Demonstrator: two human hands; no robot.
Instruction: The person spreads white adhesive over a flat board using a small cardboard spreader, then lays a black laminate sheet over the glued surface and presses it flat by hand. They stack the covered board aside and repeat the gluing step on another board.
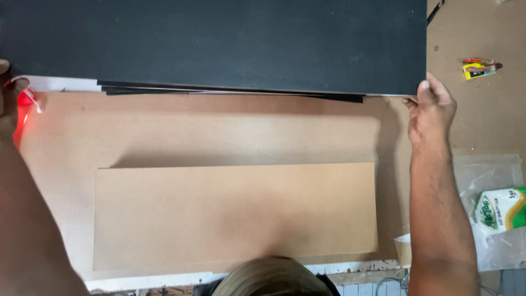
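Spanning the top of the view, the black sheet lies flat with its long axis running left to right, its near edge facing the person and its right end stopping short of the bench edge. It sits on a small stack of thinner black sheets whose edges peek out below it, slightly out of line. The right hand grasps the sheet at its near right corner, fingers curled over the edge and thumb below. The left hand is at the far left edge of the view, mostly cut off and lit red, near the sheet's left end; whether it grips the sheet I cannot tell.

Below the stack lies a brown board, also long side left to right, on a larger brown surface. To the right sit a clear bag with a green and white packet, and further back a small yellow and red object.

Risk, as I judge it: with a firm hold visible at one corner only, a wide thin sheet could sag, twist or slide off the stack, dragging the misaligned lower sheets with it. A corner grip could also bend or chip that corner, and the thin edge might cut the fingers
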